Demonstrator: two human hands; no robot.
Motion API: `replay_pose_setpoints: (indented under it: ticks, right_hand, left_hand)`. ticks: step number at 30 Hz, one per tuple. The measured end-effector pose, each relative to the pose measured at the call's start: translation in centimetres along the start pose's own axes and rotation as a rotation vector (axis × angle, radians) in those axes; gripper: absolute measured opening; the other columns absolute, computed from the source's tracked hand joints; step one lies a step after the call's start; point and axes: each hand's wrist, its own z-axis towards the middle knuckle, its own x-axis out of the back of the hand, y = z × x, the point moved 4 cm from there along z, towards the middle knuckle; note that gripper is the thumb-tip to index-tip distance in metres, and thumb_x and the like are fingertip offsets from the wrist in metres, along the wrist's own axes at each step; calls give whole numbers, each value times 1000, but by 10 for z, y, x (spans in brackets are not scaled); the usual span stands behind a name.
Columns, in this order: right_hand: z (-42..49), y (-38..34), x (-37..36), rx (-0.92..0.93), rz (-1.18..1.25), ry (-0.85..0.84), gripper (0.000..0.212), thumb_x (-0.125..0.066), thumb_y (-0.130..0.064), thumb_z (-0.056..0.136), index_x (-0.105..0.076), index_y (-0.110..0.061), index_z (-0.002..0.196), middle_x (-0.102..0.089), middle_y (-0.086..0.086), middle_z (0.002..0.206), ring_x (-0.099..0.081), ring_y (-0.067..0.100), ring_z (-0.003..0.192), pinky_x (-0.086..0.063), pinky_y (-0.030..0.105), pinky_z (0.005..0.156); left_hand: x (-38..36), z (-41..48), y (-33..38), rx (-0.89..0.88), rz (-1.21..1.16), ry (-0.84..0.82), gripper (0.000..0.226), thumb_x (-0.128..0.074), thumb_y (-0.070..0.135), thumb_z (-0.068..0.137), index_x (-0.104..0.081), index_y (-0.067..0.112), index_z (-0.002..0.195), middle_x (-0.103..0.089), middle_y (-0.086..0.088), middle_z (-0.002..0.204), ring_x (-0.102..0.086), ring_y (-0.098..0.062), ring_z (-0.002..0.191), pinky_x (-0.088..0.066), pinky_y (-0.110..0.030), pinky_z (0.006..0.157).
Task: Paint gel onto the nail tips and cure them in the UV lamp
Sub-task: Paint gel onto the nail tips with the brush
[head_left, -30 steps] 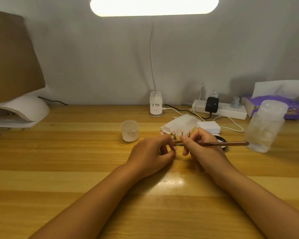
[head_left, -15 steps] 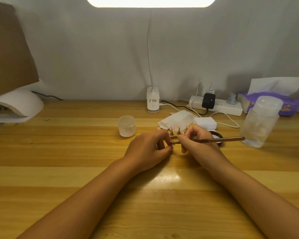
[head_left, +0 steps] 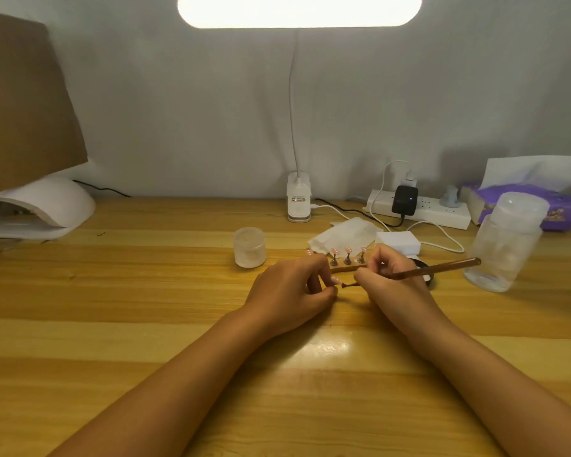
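Home nail desk: UV lamp (head_left: 43,206), desk lamp (head_left: 299,11).

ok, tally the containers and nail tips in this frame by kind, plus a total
Nail tips on stands behind the hands: 3
Nail tip held in left hand: 1
Small frosted jar: 1
Large clear bottle: 1
Total: 6
A fourth stand may be hidden behind the left hand.

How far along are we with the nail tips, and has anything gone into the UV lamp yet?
Painting is in hand: the left hand pinches one nail tip while the right hand holds the brush to it. Three more tips stand on the wooden holder behind; whether they are gelled is too small to tell. Curing looks left: the UV lamp sits at far left, away from the hands.
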Motion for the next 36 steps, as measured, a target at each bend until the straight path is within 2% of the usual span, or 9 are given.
replay_pose_setpoints:
  ticks: [3,7,10,13,16,20,25,31,36]
  right_hand:
    - [0,0,3,12,53,41,19,-64,-17,87,-52,-15,73,-52,-11,49,-44,-2,44,-39,24,54]
    - [-2,-3,-2,28,62,-69,19,-66,-32,89,-56,-16,84,-68,-4,64,-59,-1,56,-45,13,55]
    - [-1,-1,-3,14,12,-82,13,-67,-21,86,-56,-14,83,-62,-3,59,-55,0,52,-46,19,54]
    - [1,3,1,-1,7,11,15,-65,-13,83,-52,-16,75,-51,-4,55,-43,0,46,-38,26,52]
    - [1,1,3,14,63,28,16,-66,-23,88,-54,-18,78,-55,-6,52,-48,-2,47,-42,24,53]
    - [-2,-3,-4,37,70,-106,19,-68,-29,87,-56,-15,85,-66,-4,62,-59,0,56,-48,12,56]
    - [1,1,1,28,-38,5,13,-64,-14,83,-53,-15,77,-53,4,63,-47,11,58,-41,29,57]
    - [-1,-2,-1,51,78,-33,18,-67,-27,88,-55,-16,82,-61,-7,57,-54,-2,51,-43,11,49]
    - [1,1,-3,47,-54,-39,14,-65,-13,83,-53,-11,77,-50,-3,56,-41,0,48,-38,23,51]
  left_hand:
    - [0,0,1,-2,1,-1,20,-69,39,86,-50,42,79,-60,18,69,-54,1,66,-38,-24,57]
    - [0,-1,1,-4,12,8,18,-69,39,85,-51,39,80,-59,18,68,-53,2,64,-37,-25,56]
    - [0,-1,1,-4,22,10,20,-69,39,85,-50,40,79,-59,18,68,-53,2,65,-38,-26,57]
    - [1,0,2,-11,19,9,19,-68,40,86,-50,40,80,-58,19,68,-53,1,65,-37,-24,56]
    - [0,-1,1,-14,18,7,19,-69,40,86,-51,39,80,-58,19,67,-53,2,65,-37,-24,56]
    - [0,-1,1,-14,28,5,19,-69,38,86,-50,38,81,-57,18,67,-53,0,65,-40,-25,58]
    - [1,-1,1,-14,6,5,16,-68,39,87,-52,39,82,-59,17,70,-54,-1,66,-44,-27,59]
    - [1,-1,1,-26,8,13,17,-68,39,87,-51,40,82,-57,18,68,-53,0,65,-42,-26,58]
    - [0,-1,0,-23,-1,18,16,-67,40,87,-52,41,82,-56,19,66,-53,-1,66,-43,-26,59]
